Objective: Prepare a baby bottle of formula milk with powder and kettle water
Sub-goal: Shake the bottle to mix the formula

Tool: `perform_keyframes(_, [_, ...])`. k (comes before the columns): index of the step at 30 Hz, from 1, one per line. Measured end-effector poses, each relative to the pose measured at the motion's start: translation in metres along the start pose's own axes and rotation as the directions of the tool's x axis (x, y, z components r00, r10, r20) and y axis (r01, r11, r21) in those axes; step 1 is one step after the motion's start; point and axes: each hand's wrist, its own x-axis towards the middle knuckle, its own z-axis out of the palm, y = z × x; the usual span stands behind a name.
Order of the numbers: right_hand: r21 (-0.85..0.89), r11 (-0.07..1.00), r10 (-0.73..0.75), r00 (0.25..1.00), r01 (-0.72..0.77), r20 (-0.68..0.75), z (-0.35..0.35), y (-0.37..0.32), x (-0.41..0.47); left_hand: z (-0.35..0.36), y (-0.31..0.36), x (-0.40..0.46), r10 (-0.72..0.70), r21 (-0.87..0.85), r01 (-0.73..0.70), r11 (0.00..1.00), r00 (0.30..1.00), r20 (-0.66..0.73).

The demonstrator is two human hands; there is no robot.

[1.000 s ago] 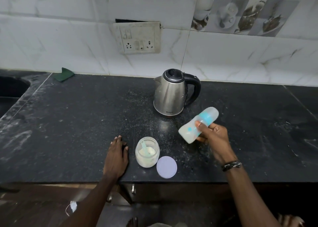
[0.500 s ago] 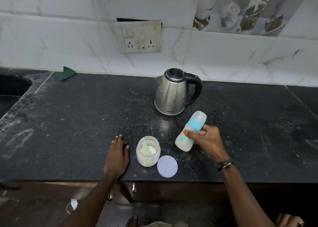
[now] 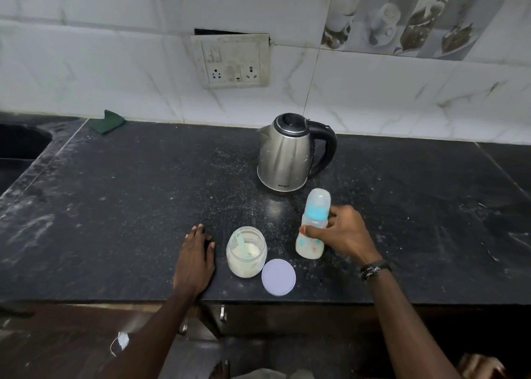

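Right hand (image 3: 342, 232): the fingers and thumb are curled around the middle of the baby bottle (image 3: 312, 226), below its blue collar.
Bottle place: it stands almost upright on the counter (image 3: 129, 206), at 5 o'clock from the kettle (image 3: 287, 154) and at 2 o'clock from the powder jar (image 3: 246, 251). The cap is on, and pale liquid shows at the bottom.
Left hand (image 3: 195, 259): the fingers are straight and lie flat on the counter, at 9 o'clock from the jar.
Jar: it is open, with a scoop (image 3: 241, 242) inside. Its lid (image 3: 278, 277) lies at 4 o'clock, just beside it.
Risk: the bottle is narrow and leans a little, so I think it can tip if the hand lets go too early.
Second risk: the open jar is near, and a falling bottle or a careless wrist can knock it and spill powder.
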Motion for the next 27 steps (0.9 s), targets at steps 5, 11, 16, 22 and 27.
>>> perform_keyframes(5, [0.048, 0.998, -0.051, 0.998, 0.05, 0.027, 0.003, 0.005, 0.0, -0.001, -0.001, 0.001, -0.006, -0.001, 0.006, 1.0, 1.0, 0.008])
perform_keyframes(11, [0.039, 0.999, -0.028, 0.997, 0.026, 0.076, 0.0, 0.001, -0.004, -0.003, 0.002, 0.001, -0.005, -0.014, 0.005, 1.0, 1.0, 0.002])
perform_keyframes(16, [-0.143, 0.99, 0.014, 0.996, -0.001, 0.088, -0.009, -0.008, -0.005, -0.001, 0.0, 0.001, -0.016, -0.005, 0.016, 1.0, 1.0, 0.014])
perform_keyframes(22, [-0.112, 0.992, 0.083, 0.983, -0.065, 0.163, -0.02, -0.003, -0.003, 0.001, -0.002, 0.0, -0.002, -0.007, 0.002, 1.0, 1.0, -0.006])
perform_keyframes(27, [-0.215, 0.976, 0.064, 0.993, -0.042, 0.1, -0.022, -0.006, -0.002, 0.003, -0.003, 0.001, -0.003, -0.011, 0.002, 1.0, 1.0, -0.014])
